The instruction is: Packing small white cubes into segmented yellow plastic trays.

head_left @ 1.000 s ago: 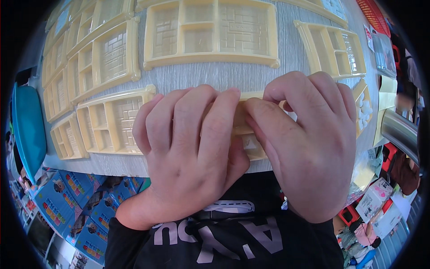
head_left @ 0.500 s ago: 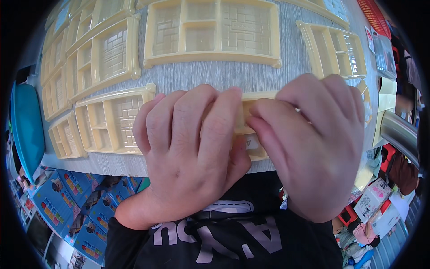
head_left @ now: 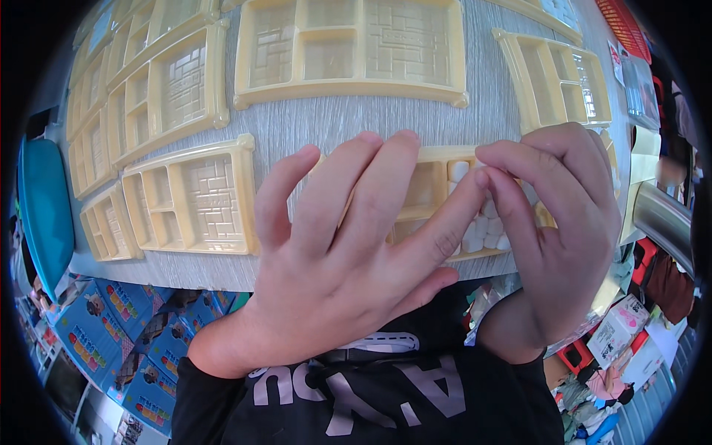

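Observation:
A pale yellow compartment tray [head_left: 424, 185] lies in front of me, partly hidden under my hands. Small white blocks [head_left: 486, 230] fill its right-hand section. My left hand [head_left: 356, 222] is palm down over the tray with its fingers spread, and its index fingertip reaches to the fingertips of my right hand. At the tray's far right, above the white blocks, my right hand [head_left: 560, 211] has thumb and index finger pinched close together. Whatever may be between those fingertips is too small to tell.
More trays of the same kind surround this one, such as a tray [head_left: 189, 196] to the left and another [head_left: 348, 52] beyond. A teal tub [head_left: 46, 215] stands far left above blue printed boxes [head_left: 111, 326]. A red basket [head_left: 623, 30] and metal tube [head_left: 664, 222] are at right.
My left hand's fingers have spread and its index finger has swung right toward my right hand. My right hand has shifted right, uncovering the white blocks.

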The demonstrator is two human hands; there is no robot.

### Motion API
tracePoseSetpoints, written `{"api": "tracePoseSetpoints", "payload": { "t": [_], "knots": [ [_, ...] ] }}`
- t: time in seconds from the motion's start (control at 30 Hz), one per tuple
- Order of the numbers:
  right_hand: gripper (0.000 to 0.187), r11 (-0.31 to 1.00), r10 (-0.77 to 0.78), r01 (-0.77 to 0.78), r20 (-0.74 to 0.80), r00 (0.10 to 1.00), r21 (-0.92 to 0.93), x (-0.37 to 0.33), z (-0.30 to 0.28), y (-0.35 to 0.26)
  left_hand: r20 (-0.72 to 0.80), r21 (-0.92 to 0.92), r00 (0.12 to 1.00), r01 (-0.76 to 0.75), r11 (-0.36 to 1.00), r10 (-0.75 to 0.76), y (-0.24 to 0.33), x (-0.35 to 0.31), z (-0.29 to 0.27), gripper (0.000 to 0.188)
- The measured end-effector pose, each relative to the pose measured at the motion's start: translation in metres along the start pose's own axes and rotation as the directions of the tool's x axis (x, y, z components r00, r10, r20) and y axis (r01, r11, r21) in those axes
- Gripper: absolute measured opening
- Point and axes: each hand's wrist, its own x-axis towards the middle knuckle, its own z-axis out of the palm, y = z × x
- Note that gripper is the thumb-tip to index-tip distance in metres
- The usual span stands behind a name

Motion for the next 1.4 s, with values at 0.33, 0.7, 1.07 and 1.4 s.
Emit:
{"api": "tracePoseSetpoints", "payload": {
  "t": [0.33, 0.7, 1.07, 1.4],
  "knots": [
    [0.02, 0.986, 0.074, -0.074, 0.006, 0.997, 0.153, -0.002, 0.004, -0.004, -0.007, -0.052, 1.0, -0.004, 0.999, 0.004, -0.005, -0.003, 0.002, 0.055],
    [0.02, 0.997, 0.08, -0.08, -0.005, 0.997, 0.011, -0.005, 0.007, -0.002, 0.013, -0.1, 1.0, 0.003, 0.995, -0.002, -0.006, -0.003, 0.003, 0.056],
    [0.016, 0.988, 0.157, -0.156, 0.028, 0.987, -0.007, -0.005, -0.012, -0.003, 0.056, -0.113, 0.998, 0.008, 0.994, -0.002, -0.005, 0.0, -0.002, 0.061],
    [0.016, 0.994, 0.1, -0.1, -0.014, 0.995, -0.052, -0.011, -0.008, 0.002, 0.095, -0.095, 0.995, -0.016, 0.995, 0.025, -0.006, 0.002, -0.006, 0.059]
  ]
}}
